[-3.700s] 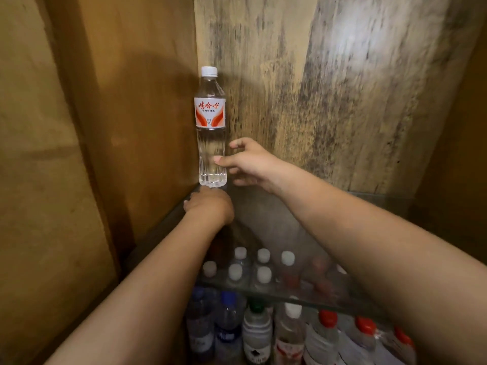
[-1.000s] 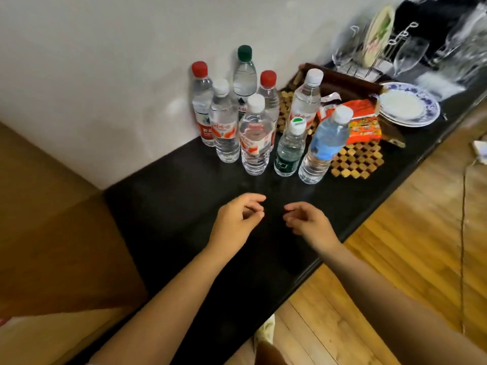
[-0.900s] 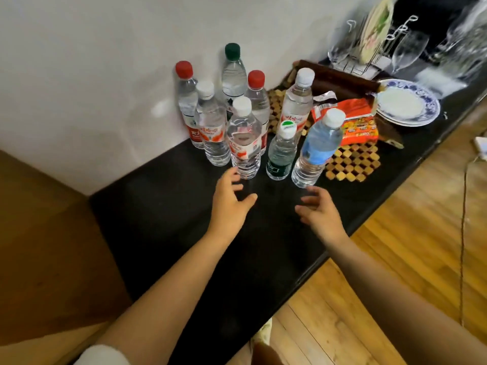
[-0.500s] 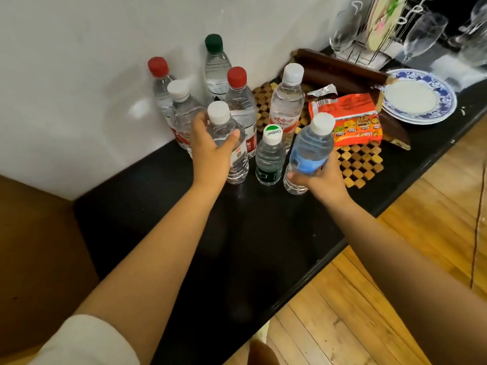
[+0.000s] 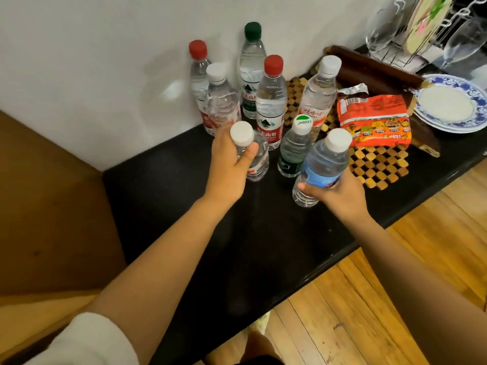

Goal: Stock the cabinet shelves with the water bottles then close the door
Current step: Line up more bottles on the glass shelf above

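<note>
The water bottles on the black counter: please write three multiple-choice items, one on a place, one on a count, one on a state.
1. Where is the snack packet?
A. on the woven mat
B. on the floor
C. on the blue-rimmed plate

2. How many bottles have red caps?
A. one
B. two
C. four

3. What is the blue-label bottle doing?
A. lying flat
B. standing free
C. tilted in the right hand

Answers:
1 A, the packet lies over the mat.
2 B, two red caps stand near the wall.
3 C, right-hand fingers wrap it; the left hand holds a white-cap bottle.

Single head camera looks steeply down, close over the black countertop [image 5: 210,233].
</note>
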`<move>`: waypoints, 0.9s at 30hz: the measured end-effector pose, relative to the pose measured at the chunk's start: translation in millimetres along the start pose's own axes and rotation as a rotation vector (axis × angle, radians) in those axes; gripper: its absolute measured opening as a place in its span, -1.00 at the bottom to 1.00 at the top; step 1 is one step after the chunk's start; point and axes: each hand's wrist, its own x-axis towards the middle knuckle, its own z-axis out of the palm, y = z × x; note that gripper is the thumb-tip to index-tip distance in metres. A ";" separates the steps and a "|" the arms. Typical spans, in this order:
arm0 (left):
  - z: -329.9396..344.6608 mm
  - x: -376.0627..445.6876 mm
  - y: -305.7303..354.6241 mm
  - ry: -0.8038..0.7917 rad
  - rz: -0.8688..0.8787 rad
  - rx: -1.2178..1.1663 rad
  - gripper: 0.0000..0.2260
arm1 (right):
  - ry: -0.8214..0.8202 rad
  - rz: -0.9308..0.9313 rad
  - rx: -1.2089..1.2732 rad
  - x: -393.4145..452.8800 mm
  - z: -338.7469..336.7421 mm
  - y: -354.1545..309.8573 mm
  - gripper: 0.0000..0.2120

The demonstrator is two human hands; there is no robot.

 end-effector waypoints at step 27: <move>-308.7 -325.0 -55.0 0.221 -0.302 0.159 -0.65 | -0.554 -0.207 -0.262 -298.0 271.5 -144.7 -0.38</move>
